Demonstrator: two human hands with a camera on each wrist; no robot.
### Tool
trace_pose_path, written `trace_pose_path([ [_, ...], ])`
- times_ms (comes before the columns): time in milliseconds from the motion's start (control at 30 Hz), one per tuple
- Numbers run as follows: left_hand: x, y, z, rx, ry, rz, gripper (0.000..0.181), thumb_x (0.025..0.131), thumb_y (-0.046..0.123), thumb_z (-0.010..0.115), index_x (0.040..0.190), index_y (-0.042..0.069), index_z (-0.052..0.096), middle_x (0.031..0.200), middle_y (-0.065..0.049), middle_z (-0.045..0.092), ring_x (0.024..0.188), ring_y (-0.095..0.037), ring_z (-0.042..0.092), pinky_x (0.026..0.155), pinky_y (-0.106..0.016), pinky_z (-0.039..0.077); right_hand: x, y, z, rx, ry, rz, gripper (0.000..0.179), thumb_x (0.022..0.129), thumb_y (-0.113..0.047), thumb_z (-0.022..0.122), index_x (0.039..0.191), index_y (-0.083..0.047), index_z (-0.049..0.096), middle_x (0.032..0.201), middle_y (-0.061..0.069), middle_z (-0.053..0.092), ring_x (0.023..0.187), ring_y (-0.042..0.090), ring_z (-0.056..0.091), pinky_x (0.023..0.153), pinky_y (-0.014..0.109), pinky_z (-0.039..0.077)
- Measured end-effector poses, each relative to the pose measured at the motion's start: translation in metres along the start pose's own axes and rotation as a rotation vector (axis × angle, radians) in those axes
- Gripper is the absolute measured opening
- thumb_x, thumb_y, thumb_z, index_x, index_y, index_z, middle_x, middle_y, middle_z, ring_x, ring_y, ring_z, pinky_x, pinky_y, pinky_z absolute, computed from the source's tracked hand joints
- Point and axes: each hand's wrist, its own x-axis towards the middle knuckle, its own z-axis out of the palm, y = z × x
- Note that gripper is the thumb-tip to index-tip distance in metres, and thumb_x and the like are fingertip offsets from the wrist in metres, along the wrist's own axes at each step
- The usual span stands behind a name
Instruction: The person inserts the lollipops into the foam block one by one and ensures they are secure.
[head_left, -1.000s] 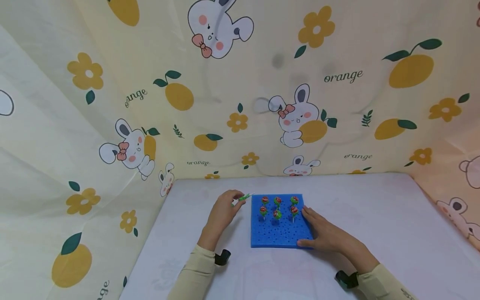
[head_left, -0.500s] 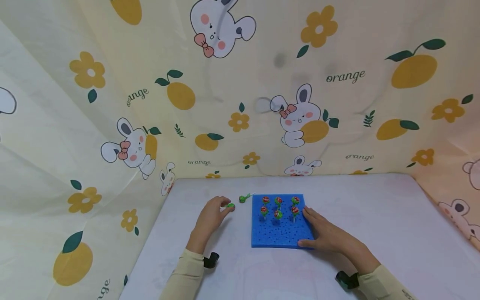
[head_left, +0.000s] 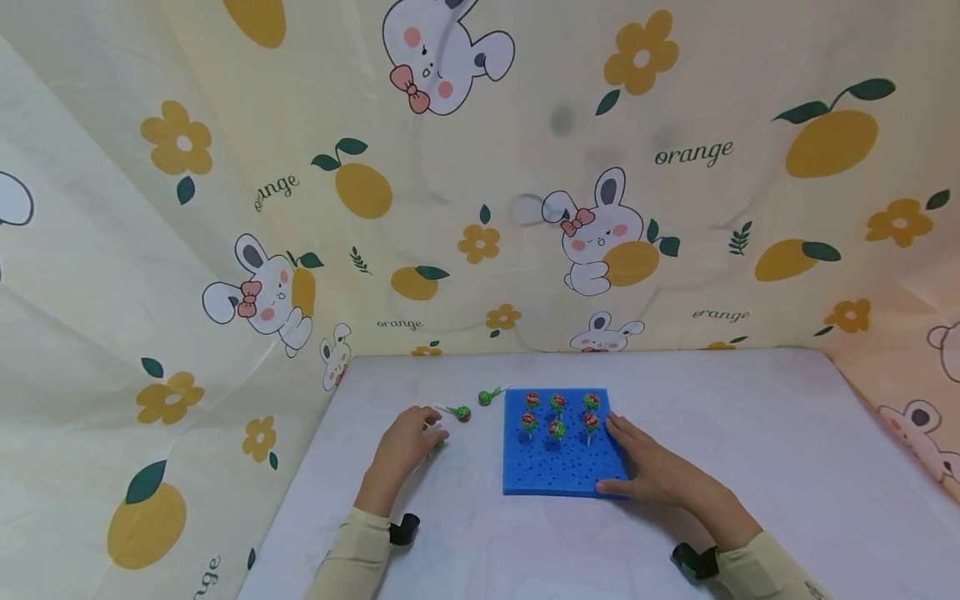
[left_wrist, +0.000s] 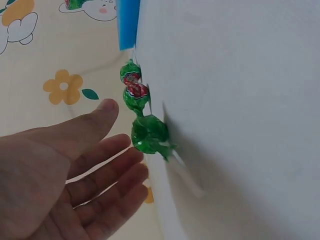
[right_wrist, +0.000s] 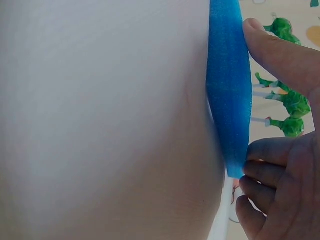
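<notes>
My left hand (head_left: pixel 405 443) is over the left of the table, its thumb and fingers apart. Close to its fingertips, a green-wrapped lollipop (left_wrist: pixel 149 134) lies on the table, mostly hidden by the hand in the head view. Farther back lie two more, a lollipop (head_left: pixel 462 413) with its stick toward the left and another lollipop (head_left: pixel 484 398) with its stick toward the board. My right hand (head_left: pixel 660 471) rests against the right side of a blue foam board (head_left: pixel 551 479), thumb at the near corner, fingers extended along the edge. Several lollipops (head_left: pixel 556 428) stand upright in the board's back half.
Rows of small holes dot the board's front half. The white table (head_left: pixel 750 433) extends around it, and a printed cloth (head_left: pixel 450 167) hangs behind and at the sides. Dark cameras (head_left: pixel 693 560) are strapped to both wrists.
My left hand has moved left and nearer, leaving first one lollipop, then a second, lying on the table; it is now at a third. The right hand stays on the board.
</notes>
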Motion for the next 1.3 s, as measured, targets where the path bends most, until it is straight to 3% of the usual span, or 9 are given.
trace_pose_path([
  [300, -0.005, -0.007, 0.003, 0.018, -0.036, -0.006, 0.030, 0.096, 0.023, 0.084, 0.117, 0.004, 0.075, 0.103, -0.006, 0.074, 0.096, -0.023, 0.071, 0.084, -0.043, 0.062, 0.000, 0.001, 0.002, 0.011, -0.006, 0.018, 0.120, 0.085, -0.066, 0.083, 0.167, 0.003, 0.029, 0.174, 0.029, 0.022, 0.157, 0.056, 0.022, 0.121, 0.073, 0.033],
  [500, -0.007, -0.011, 0.005, 0.004, -0.045, -0.010, 0.027, 0.096, 0.021, 0.084, 0.116, 0.005, 0.075, 0.104, -0.006, 0.074, 0.093, -0.022, 0.070, 0.082, -0.043, 0.062, -0.001, 0.000, 0.003, 0.017, -0.010, 0.021, 0.119, 0.085, -0.066, 0.083, 0.167, 0.003, 0.029, 0.174, 0.029, 0.022, 0.158, 0.056, 0.022, 0.121, 0.073, 0.033],
  [1300, -0.007, -0.008, 0.005, -0.009, -0.015, 0.037, 0.018, 0.096, 0.020, 0.083, 0.108, 0.009, 0.074, 0.090, 0.000, 0.070, 0.081, -0.013, 0.063, 0.070, -0.035, 0.057, 0.000, 0.001, 0.002, 0.008, -0.009, 0.014, 0.120, 0.086, -0.067, 0.082, 0.167, 0.003, 0.028, 0.174, 0.028, 0.021, 0.158, 0.054, 0.022, 0.121, 0.072, 0.033],
])
